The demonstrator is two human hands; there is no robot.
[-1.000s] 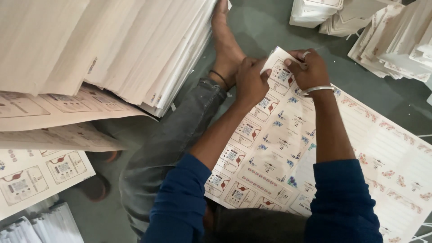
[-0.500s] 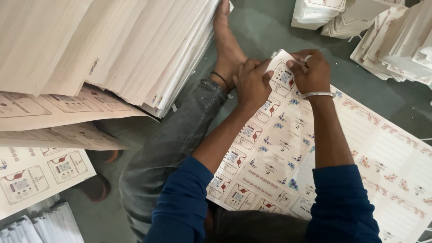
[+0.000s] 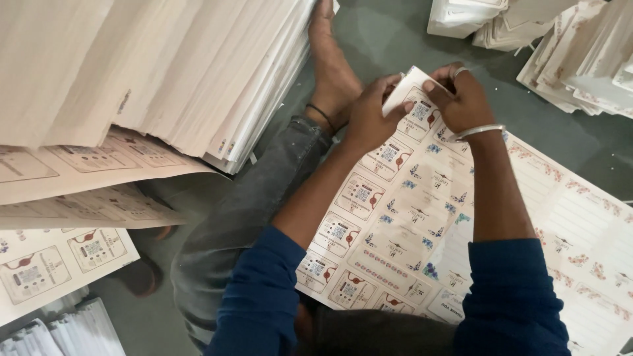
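head view looks down on a person sitting on a grey floor (image 3: 395, 33) with a large printed sheet (image 3: 395, 231) spread across the lap and out to the right. the sheet carries rows of small label designs with red and blue floral marks. the left hand (image 3: 369, 115) and the right hand (image 3: 461, 99) meet at the sheet's far corner (image 3: 402, 89), which is lifted and curled back so its plain white underside shows. the left hand's fingers are pinched together on that folded corner; the right hand's fingers are closed on the sheet's edge just beside it, thumb on top. a metal bangle (image 3: 478, 132) sits on the right wrist, and both arms wear dark blue sleeves (image 3: 264, 296). a bare foot (image 3: 333, 66) with a thin dark anklet lies just beyond the left hand. to the left rises a tall stack of sheets (image 3: 151, 66), with more printed sheets under it; smaller white stacks (image 3: 580, 59) sit at the upper right, well apart from the hands.
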